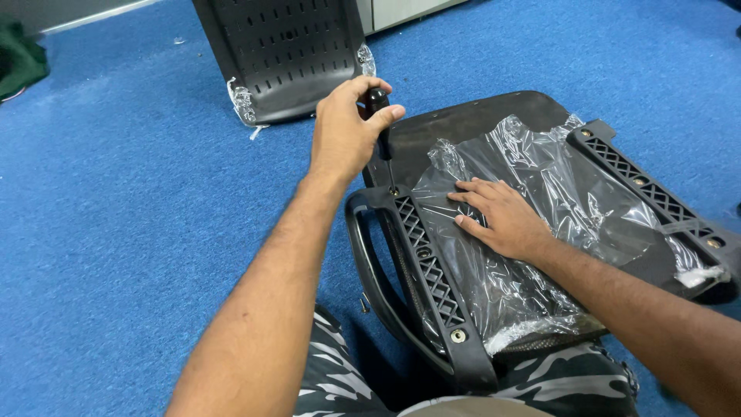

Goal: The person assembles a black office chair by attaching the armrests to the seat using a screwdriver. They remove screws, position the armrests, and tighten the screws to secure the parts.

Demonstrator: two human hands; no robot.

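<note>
the left hand (pixel 343 131) sat just above the middle of the frame, its fingers curled tight around the dark handle of a screwdriver (pixel 380 116). the tool stood nearly upright, its thin shaft running down to a screw hole at the top end of the left armrest bracket (pixel 432 270); the tip itself was too small to make out, so it probably sat in the screw head, though that could not be told for sure.

the right hand (pixel 502 220) lay flat, palm down, right of centre, with fingers spread a little and pressed on the clear plastic wrap (pixel 540 232) that covered the underside of the black chair seat (pixel 463 123). the seat lay upside down across the person's lap, over camouflage trousers (pixel 340 371) at the bottom of the frame. a curved black armrest (pixel 370 270) hung off the left bracket, which showed a metal bolt head near its lower end. a second bracket (pixel 656 201) ran along the seat's far edge at the right of the frame.

at the top of the frame a perforated black chair back (pixel 285 54) stood on the blue carpet (pixel 116 232), with scraps of plastic at its corners.
</note>
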